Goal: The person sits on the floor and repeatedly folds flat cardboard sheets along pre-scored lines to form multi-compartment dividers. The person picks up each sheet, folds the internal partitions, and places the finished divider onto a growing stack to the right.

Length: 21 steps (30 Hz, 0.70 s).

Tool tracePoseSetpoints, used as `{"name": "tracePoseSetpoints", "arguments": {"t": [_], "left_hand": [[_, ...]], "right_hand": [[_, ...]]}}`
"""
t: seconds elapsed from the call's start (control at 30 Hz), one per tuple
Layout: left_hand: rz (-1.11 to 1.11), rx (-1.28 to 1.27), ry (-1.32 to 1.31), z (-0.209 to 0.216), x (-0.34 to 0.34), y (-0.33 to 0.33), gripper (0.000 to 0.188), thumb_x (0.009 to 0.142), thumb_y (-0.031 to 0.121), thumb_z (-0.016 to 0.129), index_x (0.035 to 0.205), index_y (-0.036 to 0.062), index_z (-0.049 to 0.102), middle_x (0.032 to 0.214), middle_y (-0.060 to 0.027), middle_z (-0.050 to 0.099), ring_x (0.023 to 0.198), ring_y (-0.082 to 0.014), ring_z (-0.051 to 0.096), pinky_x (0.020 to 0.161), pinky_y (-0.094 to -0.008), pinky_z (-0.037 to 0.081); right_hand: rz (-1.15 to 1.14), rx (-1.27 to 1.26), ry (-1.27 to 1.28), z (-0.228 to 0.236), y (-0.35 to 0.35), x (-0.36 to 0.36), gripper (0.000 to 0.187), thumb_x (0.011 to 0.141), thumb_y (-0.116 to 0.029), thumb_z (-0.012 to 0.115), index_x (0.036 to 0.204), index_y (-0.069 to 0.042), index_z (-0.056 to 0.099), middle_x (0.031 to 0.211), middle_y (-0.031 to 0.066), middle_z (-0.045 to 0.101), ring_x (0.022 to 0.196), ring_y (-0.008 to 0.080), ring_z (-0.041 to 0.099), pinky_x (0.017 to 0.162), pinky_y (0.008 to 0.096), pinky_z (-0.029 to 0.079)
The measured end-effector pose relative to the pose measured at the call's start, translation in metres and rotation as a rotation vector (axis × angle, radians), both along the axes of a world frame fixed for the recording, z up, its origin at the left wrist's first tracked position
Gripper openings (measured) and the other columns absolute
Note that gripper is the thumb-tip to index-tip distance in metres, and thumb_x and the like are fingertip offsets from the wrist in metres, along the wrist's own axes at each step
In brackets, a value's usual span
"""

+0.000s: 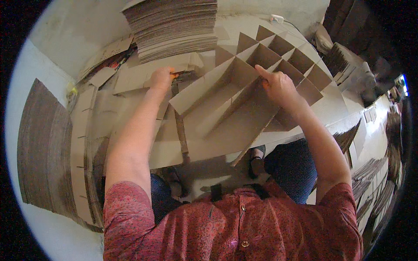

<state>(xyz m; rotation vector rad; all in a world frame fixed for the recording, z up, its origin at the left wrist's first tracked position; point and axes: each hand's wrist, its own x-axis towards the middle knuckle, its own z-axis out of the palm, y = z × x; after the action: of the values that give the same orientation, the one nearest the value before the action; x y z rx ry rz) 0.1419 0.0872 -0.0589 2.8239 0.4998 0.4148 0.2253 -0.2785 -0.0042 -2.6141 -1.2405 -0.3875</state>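
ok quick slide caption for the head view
Left hand on a cardboard strip, right hand gripping a slotted cardboard divider grid, beside a stack of cardboard sheets.

Left hand (161,79) fingertips hidden behind cardboard strip (174,67); grip unclear.

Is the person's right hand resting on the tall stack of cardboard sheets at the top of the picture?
No, the right hand grips a strip of the cardboard divider grid, while the stack of cardboard sheets stands apart, untouched.
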Motion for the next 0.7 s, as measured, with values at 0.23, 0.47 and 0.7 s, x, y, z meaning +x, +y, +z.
{"name": "tracePoseSetpoints", "arguments": {"t": [0.23,0.47,0.7], "left_hand": [[-0.149,-0.321,-0.41,0.034,-0.047,-0.016,0.031,0.077,0.0,0.057,0.106,0.0065,0.063,0.099,-0.0138,0.063,0.092,-0.0231,0.06,0.082,-0.0297,0.046],[-0.779,-0.112,-0.448,0.079,-0.121,-0.186,0.045,0.074,0.002,0.06,0.118,0.0067,0.054,0.123,-0.014,0.05,0.113,-0.0327,0.048,0.095,-0.0365,0.04],[-0.371,-0.348,-0.656,0.01,-0.182,-0.192,0.035,0.088,0.02,0.052,0.118,0.0005,0.054,0.128,-0.0152,0.046,0.117,-0.0276,0.045,0.099,-0.0355,0.034]], "right_hand": [[0.102,0.813,0.57,0.024,0.01,-0.053,0.044,0.086,-0.024,0.058,0.122,0.001,0.048,0.095,0.0157,0.062,0.085,0.0229,0.061,0.074,0.0318,0.05],[0.101,1.311,1.422,0.051,0.007,-0.096,0.037,0.086,-0.022,0.057,0.107,0.008,0.055,0.096,0.0124,0.063,0.087,0.0206,0.06,0.077,0.0293,0.048],[-0.134,1.125,0.589,0.043,-0.067,-0.129,0.02,0.086,-0.004,0.053,0.103,0.003,0.061,0.097,0.0072,0.064,0.087,0.0148,0.058,0.082,0.0258,0.044]]}}
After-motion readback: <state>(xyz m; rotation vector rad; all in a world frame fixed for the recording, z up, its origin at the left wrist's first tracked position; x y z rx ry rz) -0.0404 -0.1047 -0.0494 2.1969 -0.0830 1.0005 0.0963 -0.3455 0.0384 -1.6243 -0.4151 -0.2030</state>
